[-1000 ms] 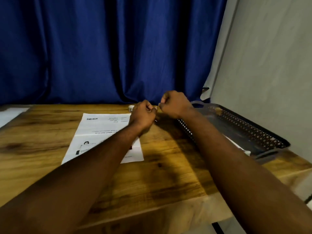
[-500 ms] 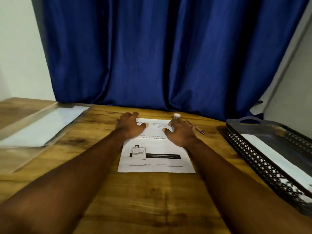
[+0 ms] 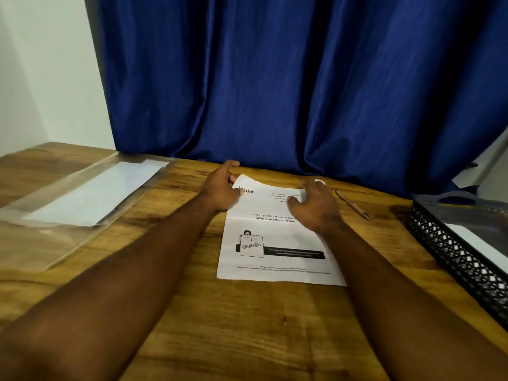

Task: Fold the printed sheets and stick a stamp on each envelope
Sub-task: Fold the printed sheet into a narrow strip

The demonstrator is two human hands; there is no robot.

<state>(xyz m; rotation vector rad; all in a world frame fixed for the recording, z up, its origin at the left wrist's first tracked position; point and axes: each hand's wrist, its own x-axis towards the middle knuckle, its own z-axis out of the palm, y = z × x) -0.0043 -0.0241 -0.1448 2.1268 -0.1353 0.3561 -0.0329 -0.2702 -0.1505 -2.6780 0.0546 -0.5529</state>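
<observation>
A printed sheet (image 3: pixel 275 243) with black text and a drawing lies on the wooden table (image 3: pixel 247 331) in front of me. My left hand (image 3: pixel 220 188) pinches its far left corner, which is slightly raised off the table. My right hand (image 3: pixel 316 207) curls over the far right corner, fingers on the paper's edge. A crease runs across the sheet about a third of the way down. In the black mesh tray (image 3: pixel 453 257) at the right lies a white envelope (image 3: pixel 478 243), partly cut off by the frame.
A pen (image 3: pixel 351 204) lies between the sheet and the tray. A small white object (image 3: pixel 320 182) peeks out behind my right hand. A clear plastic sleeve holding white paper (image 3: pixel 90 193) lies at the left. A blue curtain (image 3: pixel 275 92) hangs behind the table.
A second ago both hands were closed together near the tray. They have since moved onto the sheet's far corners, and now the far edge is lifting. My view swung left.
</observation>
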